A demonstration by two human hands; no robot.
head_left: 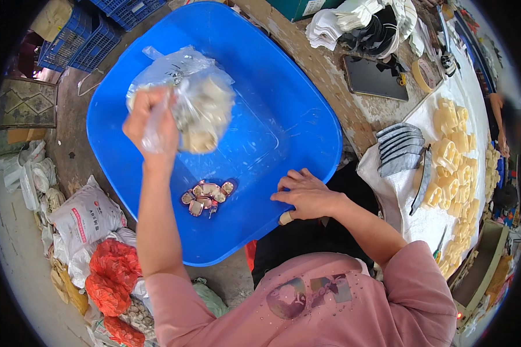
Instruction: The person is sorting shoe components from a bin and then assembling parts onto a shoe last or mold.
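Observation:
My left hand [156, 124] is closed round the gathered neck of a clear plastic bag [211, 107] holding cream-coloured pieces. The bag is held over a big blue plastic tub [304, 110], and hand and bag are slightly blurred. Another clear bag [182, 61] shows behind it in the tub's far left part. Low in the tub lies a small group of shiny gold and reddish pieces [206, 198]. My right hand [307, 195] grips the tub's near right rim, fingers over the inside. The thumb, with a tan wrap on it, is on the outer side.
The worktable at right bears a black tablet [376, 78], a tape roll [424, 75], a stack of grey curved strips [400, 149] and many cream moulded parts [448, 156]. Blue crates [78, 37] stand far left. White sacks [88, 215] and red bags [113, 274] lie left. Another person [498, 115] is at far right.

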